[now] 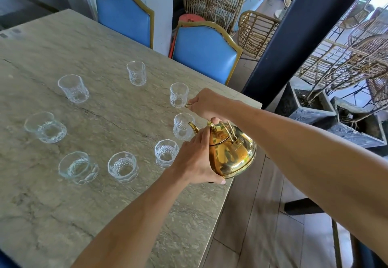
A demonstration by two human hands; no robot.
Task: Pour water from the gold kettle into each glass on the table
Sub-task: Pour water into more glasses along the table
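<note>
Gold kettle (233,152): tilted over table (63,204) edge, spout beside glass (183,126). My right hand (206,103) grips the handle; left hand (195,158) cups the body, steadying the lid. I judge a slow tip best.

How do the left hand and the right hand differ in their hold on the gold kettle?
The right hand is fisted round the handle above the gold kettle. The left hand lies spread against the kettle's body, thumb underneath. The left hand's fingers reach up to the lid knob, while the right hand sits higher and farther off. Both support the kettle, which is tilted with its spout toward a glass.
</note>
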